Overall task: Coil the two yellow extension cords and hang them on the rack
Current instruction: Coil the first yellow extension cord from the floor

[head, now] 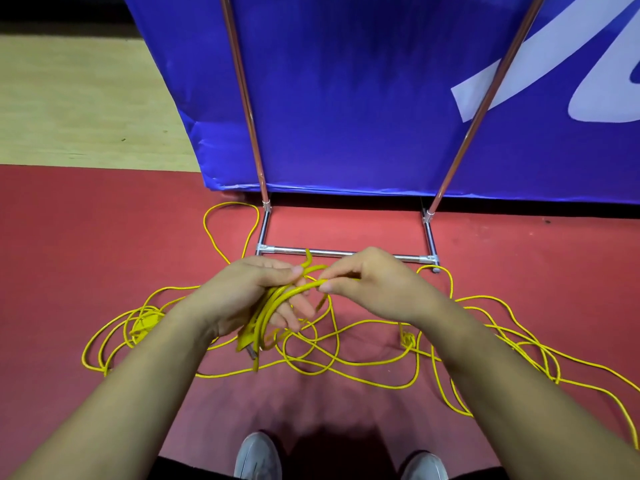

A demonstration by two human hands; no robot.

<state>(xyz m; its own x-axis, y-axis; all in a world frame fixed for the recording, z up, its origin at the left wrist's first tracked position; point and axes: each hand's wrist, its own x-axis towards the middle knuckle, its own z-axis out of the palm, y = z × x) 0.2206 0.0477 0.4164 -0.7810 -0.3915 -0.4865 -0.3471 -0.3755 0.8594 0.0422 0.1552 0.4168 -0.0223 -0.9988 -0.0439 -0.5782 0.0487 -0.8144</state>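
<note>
Grey sneakers (258, 457) stand on red floor (104, 237). Left hand (249, 299) grips a small bundle of yellow cord loops (277, 303), its plug (246, 341) hanging below; right hand (377, 282) pinches the strand leading in. Remaining yellow extension cords (346, 370) sprawl tangled before the metal rack (346, 252) and blue banner (346, 98).

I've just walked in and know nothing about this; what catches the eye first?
Bright yellow cord sprawls in tangled loops across the red floor. At centre, the left hand grips a small coil of it while the right hand pinches the coil's top strand. Behind stand a metal rack and a big blue banner.
</note>
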